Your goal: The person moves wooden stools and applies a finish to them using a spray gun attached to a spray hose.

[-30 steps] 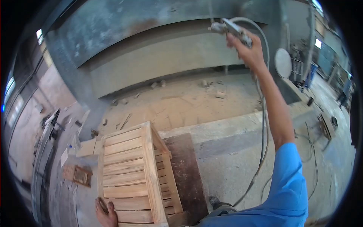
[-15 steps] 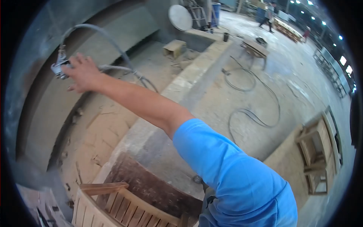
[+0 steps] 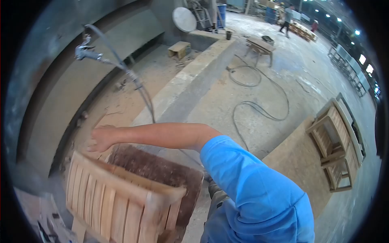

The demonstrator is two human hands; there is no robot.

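My right hand [image 3: 102,138] is stretched out to the left, just above the far edge of a slatted wooden chair [image 3: 109,198]. Its fingers look loosely bent and apart, slightly blurred, with no object visible in them. The chair is tilted, blurred by motion, and stands over a dark brown board [image 3: 162,172]. A metal spray gun [image 3: 86,52] hangs at the upper left, away from the hand, with a grey hose [image 3: 131,75] running down from it. My left hand is out of the picture.
A low concrete curb [image 3: 194,71] crosses behind the chair. Black hose [image 3: 259,106] lies looped on the floor. A small wooden bench [image 3: 260,45] stands beyond, and more wooden chairs [image 3: 334,141] are at the right. A person [image 3: 287,21] walks in the background.
My right hand has left the spray gun and come down toward the chair. The gun now hangs free. The chair has turned and risen further into view.
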